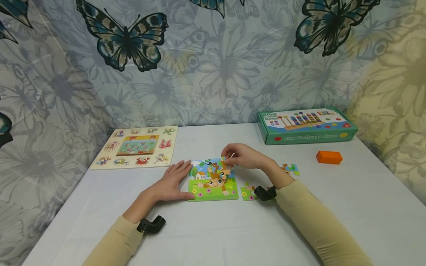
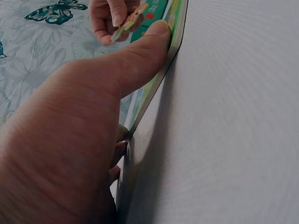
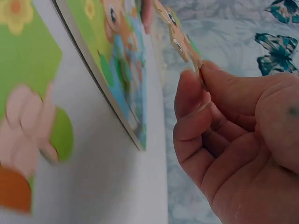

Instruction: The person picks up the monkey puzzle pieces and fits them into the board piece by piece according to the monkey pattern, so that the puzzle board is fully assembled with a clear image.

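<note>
A monkey picture puzzle in its board (image 1: pixel 213 198) lies on the table in front of the person. The left hand (image 1: pixel 169 184) rests along the board's left side, fingers extended to its upper left and thumb (image 2: pixel 140 58) on the lower left corner. Over the board's upper right part, the right hand (image 1: pixel 247 156) pinches a puzzle piece (image 3: pixel 180 35) between thumb and index finger. That piece is tilted and held above the board in the right wrist view. To the right lie loose puzzle pieces (image 1: pixel 247 194), partly hidden by the right wrist's black camera.
Another puzzle piece (image 1: pixel 293 169) lies beyond the right forearm. A sea-animal board (image 1: pixel 133 165) sits at the back left. At the back right stands a green Ring Challenge Game box (image 1: pixel 307 137), with an orange block (image 1: pixel 328 157) in front of it. Butterfly-patterned fabric (image 1: pixel 213 74) hangs behind the table.
</note>
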A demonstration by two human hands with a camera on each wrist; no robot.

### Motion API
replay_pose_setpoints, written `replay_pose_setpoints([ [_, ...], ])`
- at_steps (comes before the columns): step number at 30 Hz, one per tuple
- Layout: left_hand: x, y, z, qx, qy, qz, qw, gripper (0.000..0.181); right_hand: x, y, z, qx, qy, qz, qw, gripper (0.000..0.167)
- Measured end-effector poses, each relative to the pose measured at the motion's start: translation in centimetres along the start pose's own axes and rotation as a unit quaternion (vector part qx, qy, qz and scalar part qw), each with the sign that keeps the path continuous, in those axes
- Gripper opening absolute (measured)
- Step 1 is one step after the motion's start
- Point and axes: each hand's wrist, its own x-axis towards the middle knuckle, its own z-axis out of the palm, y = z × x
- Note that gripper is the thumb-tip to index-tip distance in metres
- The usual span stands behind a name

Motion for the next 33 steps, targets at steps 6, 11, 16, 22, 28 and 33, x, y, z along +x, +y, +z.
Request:
replay_pose_setpoints([
  [6, 0.1, 0.1, 0.0, -0.001, -0.002, -0.004, 1.0000, 0.107, 1.2, 0.0, 1.6, -0.010, -0.021, -0.004, 0.9997, 0.015],
  [11, 0.0, 0.2, -0.1, -0.002, -0.001, -0.007, 1.0000, 0.106, 1.7, -0.2, 2.3, -0.020, -0.025, 0.004, 0.9995, 0.014],
  [16, 0.0, 0.1, -0.1, -0.002, -0.004, -0.010, 0.9999, 0.106, 2.0, -0.5, 3.0, -0.041, -0.030, 0.012, 0.9986, 0.013],
  [22, 0.1, -0.1, 0.1, 0.001, -0.005, -0.011, 0.9999, 0.108, 2.1, -0.7, 3.6, -0.073, -0.027, 0.007, 0.9970, 0.015],
  [28, 0.0, 0.1, -0.1, 0.000, -0.009, -0.014, 0.9999, 0.108, 1.9, -1.1, 3.6, -0.106, -0.028, -0.003, 0.9940, 0.019],
  [33, 0.0, 0.2, -0.1, 0.000, -0.009, -0.013, 0.9999, 0.107, 1.8, -1.4, 3.5, -0.121, -0.033, -0.012, 0.9920, 0.019],
])
